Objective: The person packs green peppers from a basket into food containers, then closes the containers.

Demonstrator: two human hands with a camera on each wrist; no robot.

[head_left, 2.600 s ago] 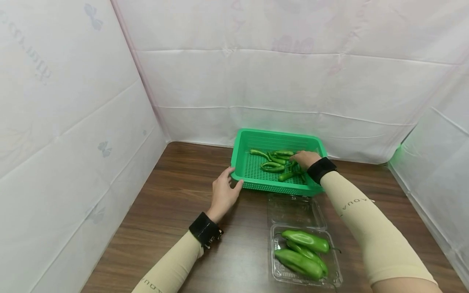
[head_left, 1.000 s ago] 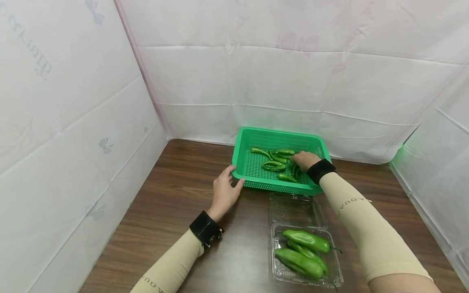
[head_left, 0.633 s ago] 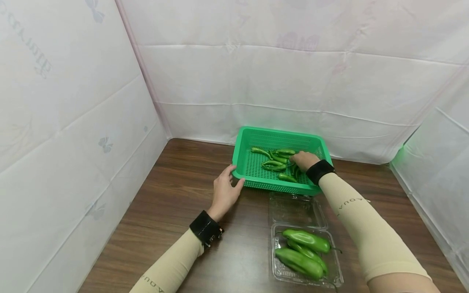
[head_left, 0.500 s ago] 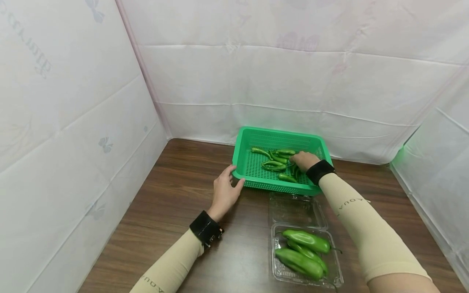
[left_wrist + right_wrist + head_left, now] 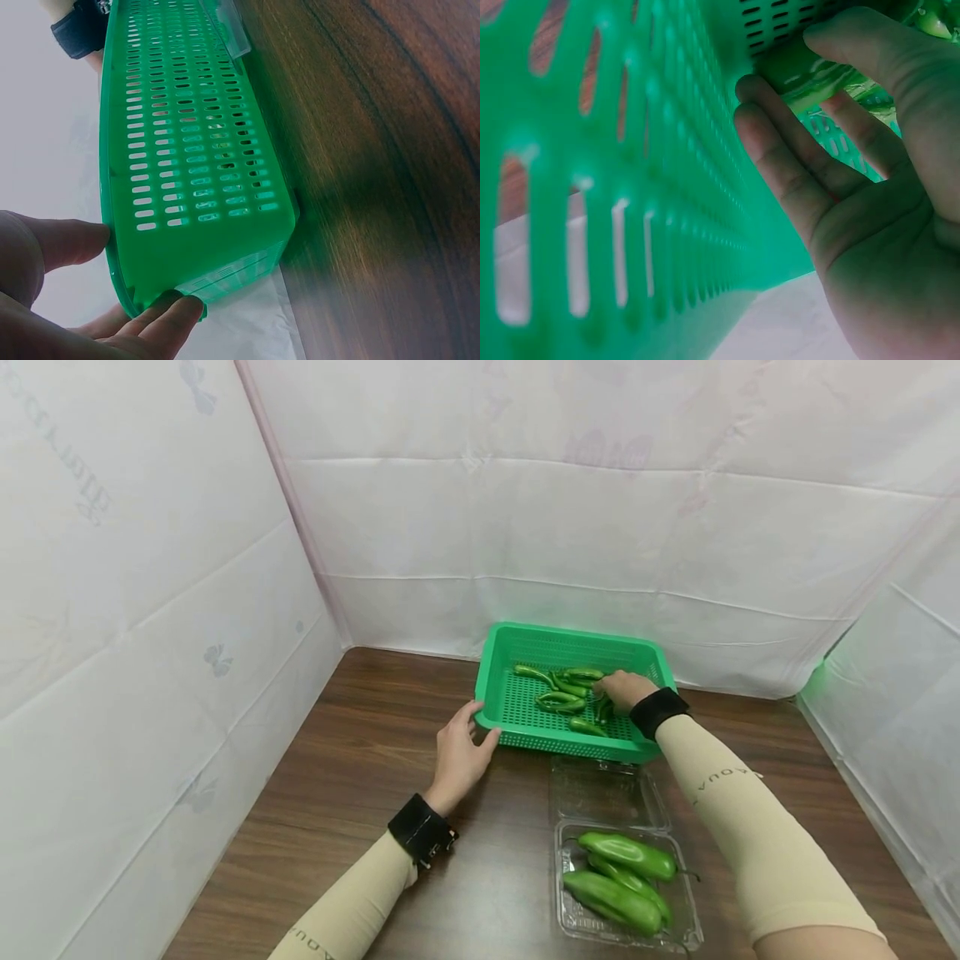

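Note:
A green perforated basket (image 5: pixel 558 632) stands at the back of the wooden table (image 5: pixel 360 752) and holds several slim green peppers (image 5: pixel 558 700). My left hand (image 5: pixel 474 727) grips its near-left corner, thumb (image 5: pixel 60 240) on one side and fingers (image 5: pixel 161 315) on the other of the basket's wall (image 5: pixel 195 150). My right hand (image 5: pixel 611 687) reaches into the basket's right side. In the right wrist view its thumb and fingers (image 5: pixel 780 157) pinch a green pepper (image 5: pixel 799 71) close to the inner wall (image 5: pixel 645 187).
A clear plastic clamshell box (image 5: pixel 690 935) lies open in front of the basket, with three larger green peppers (image 5: pixel 626 856) in its near half and its lid (image 5: pixel 606 789) flat toward the basket. White sheeting walls (image 5: pixel 150 610) close in the left, back and right.
My right hand has stayed among the peppers and shifted only slightly. A small pepper near the basket's front wall has turned a little. The left hand has not moved.

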